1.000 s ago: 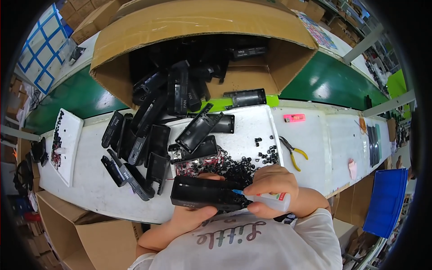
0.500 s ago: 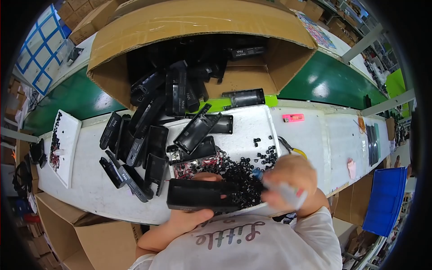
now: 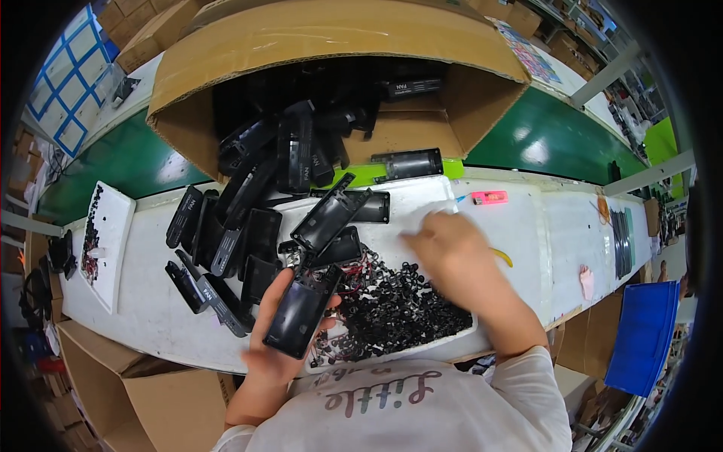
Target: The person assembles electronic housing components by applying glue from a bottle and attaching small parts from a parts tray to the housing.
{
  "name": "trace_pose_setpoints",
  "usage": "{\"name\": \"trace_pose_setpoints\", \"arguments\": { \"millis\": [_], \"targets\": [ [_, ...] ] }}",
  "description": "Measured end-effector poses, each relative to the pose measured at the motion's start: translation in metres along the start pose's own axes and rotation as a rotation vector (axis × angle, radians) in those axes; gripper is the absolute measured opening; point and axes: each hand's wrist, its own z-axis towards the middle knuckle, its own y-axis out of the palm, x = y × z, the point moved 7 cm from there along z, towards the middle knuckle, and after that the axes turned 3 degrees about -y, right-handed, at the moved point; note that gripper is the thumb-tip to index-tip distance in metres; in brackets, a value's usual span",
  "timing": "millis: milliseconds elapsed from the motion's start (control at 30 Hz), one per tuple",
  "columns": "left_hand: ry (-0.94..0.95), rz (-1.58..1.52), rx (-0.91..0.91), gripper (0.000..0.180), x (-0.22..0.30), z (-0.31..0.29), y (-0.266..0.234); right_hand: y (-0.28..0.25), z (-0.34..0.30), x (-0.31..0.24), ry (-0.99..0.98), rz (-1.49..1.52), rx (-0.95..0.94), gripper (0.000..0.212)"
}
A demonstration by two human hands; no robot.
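Observation:
My left hand (image 3: pixel 268 360) grips a black plastic casing half (image 3: pixel 300 315), thumb along one side and fingertips around the other, its hollow side up. My right hand (image 3: pixel 458 260) is over the far right of a white foam tray (image 3: pixel 413 197); motion blurs its fingers and whatever they may hold. A small blue tip (image 3: pixel 461 199) shows just beyond it, beside a pink lighter (image 3: pixel 490 197). Many small black parts (image 3: pixel 399 313) fill the near part of the tray, with red wires (image 3: pixel 366 265) among them. Beyond my left hand, another casing half (image 3: pixel 331 215) lies tilted on others.
A large cardboard box (image 3: pixel 339 34) lies open toward me, spilling black casings (image 3: pixel 294 151). More casings (image 3: pixel 218 290) lie left of the tray. A second tray (image 3: pixel 113 248) stands far left. Yellow-handled pliers (image 3: pixel 502 258) lie partly behind my right arm. A blue bin (image 3: pixel 644 339) is at right.
My left hand has turned and tilted the casing, so its hollow side now faces up. My right hand has moved away from me and left; the white object seen in it is no longer distinct.

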Motion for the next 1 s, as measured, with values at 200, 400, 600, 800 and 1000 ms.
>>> {"name": "trace_pose_setpoints", "arguments": {
  "millis": [200,400,600,800,1000],
  "targets": [
    [-0.016,-0.057,0.206,0.046,-0.001,0.000,-0.022,0.031,0.009,-0.048,-0.225,0.115,-0.200,0.016],
    [0.020,-0.013,0.219,0.040,0.001,-0.003,-0.022,0.041,0.017,-0.048,-0.226,0.072,-0.238,0.010],
    [0.007,-0.008,0.223,0.041,-0.001,-0.006,-0.026,0.037,0.012,-0.037,-0.144,0.203,-0.279,0.012],
    [-0.007,0.033,0.222,0.041,-0.004,-0.003,-0.023,0.033,0.013,-0.039,-0.159,0.214,-0.300,0.017],
    [-0.029,0.061,0.192,0.041,-0.009,-0.001,-0.016,0.055,0.011,-0.047,-0.131,0.319,-0.290,0.019]
  ]
}}
